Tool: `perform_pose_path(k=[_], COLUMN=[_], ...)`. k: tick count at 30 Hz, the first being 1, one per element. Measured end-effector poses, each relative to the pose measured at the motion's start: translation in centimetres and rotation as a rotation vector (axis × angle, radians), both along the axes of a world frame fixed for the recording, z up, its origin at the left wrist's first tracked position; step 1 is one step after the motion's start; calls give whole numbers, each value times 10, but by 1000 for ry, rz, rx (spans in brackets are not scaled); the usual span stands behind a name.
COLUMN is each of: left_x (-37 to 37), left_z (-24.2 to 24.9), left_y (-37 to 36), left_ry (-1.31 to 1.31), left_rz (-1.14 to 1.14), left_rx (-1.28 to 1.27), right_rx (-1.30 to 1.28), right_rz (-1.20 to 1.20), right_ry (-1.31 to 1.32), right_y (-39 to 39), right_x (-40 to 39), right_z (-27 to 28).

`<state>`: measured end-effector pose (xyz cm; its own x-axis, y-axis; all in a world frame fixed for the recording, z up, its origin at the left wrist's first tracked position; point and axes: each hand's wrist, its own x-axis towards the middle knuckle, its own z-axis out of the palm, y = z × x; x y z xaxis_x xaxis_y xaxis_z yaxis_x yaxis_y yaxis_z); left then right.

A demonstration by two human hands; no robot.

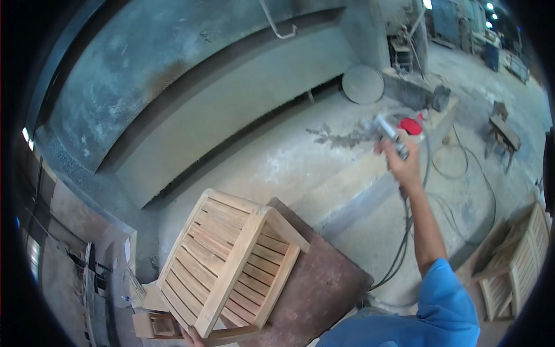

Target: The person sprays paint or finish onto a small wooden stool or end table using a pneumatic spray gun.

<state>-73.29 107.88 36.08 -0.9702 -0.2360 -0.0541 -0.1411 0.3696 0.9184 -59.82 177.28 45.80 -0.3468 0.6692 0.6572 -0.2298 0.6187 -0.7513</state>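
Observation:
My right hand (403, 166) is raised and closed around a metallic spray gun (391, 136), slightly blurred, with a hose running down from it. A slatted wooden chair (234, 243) lies tilted on a brown board (324, 277) at the lower middle. At the bottom edge, the fingers of my left hand (192, 338) grip the chair's lower corner; the rest of that hand is out of view. The spray gun is held well apart from the chair.
A large metal booth wall (243, 110) curves across the back. Hoses (407, 243) trail over the floor at right. A second slatted wooden piece (514, 266) stands at lower right, a small stool (503, 136) beyond it. A round disc (362, 84) leans near a red object (410, 126).

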Motion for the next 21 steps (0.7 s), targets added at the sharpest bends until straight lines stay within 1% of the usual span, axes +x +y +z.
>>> perform_pose_path(k=[1, 2, 3, 4, 5, 6, 7, 8, 9, 10, 11, 12, 13, 14, 15, 16, 17, 19, 21], left_x=[2, -6, -21, -16, -12, -2, -15, -12, -16, -24, -29, -39, -36, -34, -35, -36, -34, -35, -42], left_z=[19, 12, 4, 15, 23, 52, 32, 40, 55, 51, 47, 33, 38, 41, 38, 36, 45, 52, 45], left_y=[20, 16, 5, 13, 25, 54, 40, 47, 57, 59, 58, 48, 51, 60, 58, 57, 63, 68, 61], left_ry=[-24, -20, 9, 38, 46, 40, 90, 104, 113, 113, 137, 141, 113, 83, 71, 60, 42, 2, 8], left_rz=[89, 112, 34, -38, -21, 8, 69, 35, 6, 117, 130, 183, 257, 322, 362, 393, 396, 418, 370], left_rx=[-164, -148, -58, 28, -115, -258, -200, -256, -310, -362, -386, -437, -453, -470, -470, -471, -485, -496, -467], right_rx=[133, 281, 422, 482, 537, 548, 558, 537, 482, 550, 618, 477, 476, 482, 471, 385, 381, 470, 518], right_rz=[-11, -1, 11, 39, 77, 118, 140, 154, 67, 84, 95, 78, 106, 63, -22, 1, 0, -136, -294], right_ry=[56, 118, 180, 219, 261, 281, 235, 243, 105, 175, 258, 69, 86, 120, 29, -147, -228, -140, -76], right_y=[15, 27, 36, 42, 49, 59, 76, 82, 84, 97, 104, 91, 102, 118, 122, 130, 151, 161, 202], right_x=[-3, -12, -25, -40, -58, -82, -110, -138, -160, -188, -217, -218, -241, -263, -268, -273, -286, -297, -321], right_z=[34, 65, 96, 125, 152, 174, 193, 208, 220, 224, 228, 232, 229, 222, 215, 209, 196, 163, 137])
